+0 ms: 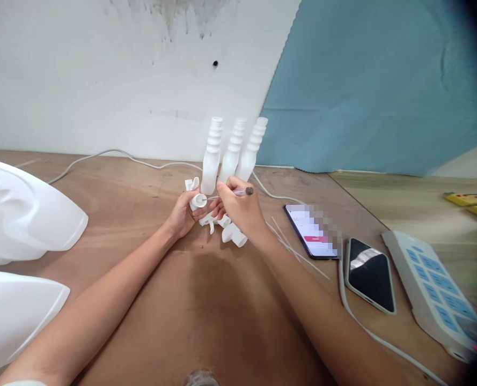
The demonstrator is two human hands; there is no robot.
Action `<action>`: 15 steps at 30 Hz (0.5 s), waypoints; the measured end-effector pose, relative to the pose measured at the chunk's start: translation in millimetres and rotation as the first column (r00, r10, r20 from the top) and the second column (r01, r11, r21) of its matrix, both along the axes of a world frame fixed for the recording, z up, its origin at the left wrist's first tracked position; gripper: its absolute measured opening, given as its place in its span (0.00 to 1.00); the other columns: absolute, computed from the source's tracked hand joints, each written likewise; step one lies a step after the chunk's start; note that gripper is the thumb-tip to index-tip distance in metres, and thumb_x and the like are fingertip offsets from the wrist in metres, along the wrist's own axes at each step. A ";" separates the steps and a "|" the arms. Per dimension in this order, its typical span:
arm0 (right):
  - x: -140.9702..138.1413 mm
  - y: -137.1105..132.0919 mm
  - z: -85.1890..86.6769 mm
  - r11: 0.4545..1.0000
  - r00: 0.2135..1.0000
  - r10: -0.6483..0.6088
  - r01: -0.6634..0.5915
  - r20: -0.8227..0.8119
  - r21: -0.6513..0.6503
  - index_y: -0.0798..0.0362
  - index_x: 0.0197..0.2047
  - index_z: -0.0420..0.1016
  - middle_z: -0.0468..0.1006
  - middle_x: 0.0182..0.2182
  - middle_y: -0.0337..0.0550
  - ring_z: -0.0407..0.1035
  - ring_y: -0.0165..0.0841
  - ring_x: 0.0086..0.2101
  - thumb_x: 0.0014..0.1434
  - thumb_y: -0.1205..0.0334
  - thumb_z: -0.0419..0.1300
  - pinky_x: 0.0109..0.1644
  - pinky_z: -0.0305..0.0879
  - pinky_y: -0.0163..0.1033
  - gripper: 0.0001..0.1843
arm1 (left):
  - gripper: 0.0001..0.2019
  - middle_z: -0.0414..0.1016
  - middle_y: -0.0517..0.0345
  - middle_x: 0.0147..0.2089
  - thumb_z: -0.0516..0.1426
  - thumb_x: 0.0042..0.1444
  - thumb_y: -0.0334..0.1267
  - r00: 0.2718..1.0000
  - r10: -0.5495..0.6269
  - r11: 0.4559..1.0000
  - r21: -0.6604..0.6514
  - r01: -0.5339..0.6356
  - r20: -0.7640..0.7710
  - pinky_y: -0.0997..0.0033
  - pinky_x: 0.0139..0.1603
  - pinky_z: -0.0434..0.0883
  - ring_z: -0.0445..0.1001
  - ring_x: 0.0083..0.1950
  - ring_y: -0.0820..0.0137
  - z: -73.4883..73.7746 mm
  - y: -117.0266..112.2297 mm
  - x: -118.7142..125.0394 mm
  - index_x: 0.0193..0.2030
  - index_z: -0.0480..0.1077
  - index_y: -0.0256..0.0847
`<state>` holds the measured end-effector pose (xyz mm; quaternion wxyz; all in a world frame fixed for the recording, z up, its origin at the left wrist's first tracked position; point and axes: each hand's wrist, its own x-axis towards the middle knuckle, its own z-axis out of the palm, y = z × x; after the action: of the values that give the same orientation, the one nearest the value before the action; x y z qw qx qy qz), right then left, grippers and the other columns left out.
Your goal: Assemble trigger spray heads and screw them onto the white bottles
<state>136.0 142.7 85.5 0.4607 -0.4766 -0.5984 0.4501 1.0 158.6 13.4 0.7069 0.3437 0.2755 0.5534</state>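
Observation:
My left hand is closed around a white plastic spray head, with its round opening facing right. In my right hand is a slim pen-like tool with a clear barrel and dark end; its thin tip reaches the opening of the spray head. I cannot tell how deep the tip goes. Below the hands lie more white plastic spray-head parts, partly behind my right fingers. Just behind my hands stand three white ribbed-neck bottles, two of them partly covered by my right hand.
Large white moulded plastic pieces lie at the left. On the right are a lit phone, a dark-screened phone and a power strip. Thin white sticks and a white cable cross the wooden table.

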 end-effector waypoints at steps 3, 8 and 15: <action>5.0 -0.9 11.0 0.989 0.998 0.044 -0.049 -0.034 -0.140 0.51 0.22 0.54 0.68 0.13 0.35 0.67 0.31 0.13 0.54 0.70 0.52 0.13 0.59 0.31 0.13 | 0.12 0.51 0.68 0.16 0.57 0.53 0.39 0.995 -0.094 0.993 0.078 0.091 0.038 0.80 0.17 0.50 0.46 0.15 0.81 -3.0 1.6 -0.9 0.24 0.59 0.38; 7.2 0.5 11.9 0.972 0.976 0.125 -0.156 -0.178 -0.173 0.51 0.23 0.55 0.69 0.13 0.34 0.68 0.30 0.14 0.55 0.69 0.53 0.14 0.61 0.30 0.11 | 0.12 0.51 0.68 0.16 0.55 0.55 0.40 0.984 -0.167 0.983 0.085 0.161 0.067 0.82 0.15 0.46 0.41 0.14 0.83 -5.6 6.4 -5.0 0.24 0.62 0.37; 1.6 4.9 -8.3 0.955 0.938 0.294 -0.280 -0.184 0.096 0.50 0.25 0.55 0.73 0.19 0.33 0.71 0.29 0.19 0.59 0.60 0.56 0.21 0.66 0.32 0.15 | 0.15 0.51 0.66 0.14 0.52 0.56 0.44 0.980 -0.165 0.984 0.082 0.157 0.109 0.80 0.15 0.53 0.44 0.13 0.81 -5.2 13.4 -12.6 0.22 0.61 0.38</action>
<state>137.6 147.6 77.2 0.4629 -0.3213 -0.6282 0.5365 -11.6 172.0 8.2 0.7510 0.3581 0.1850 0.5229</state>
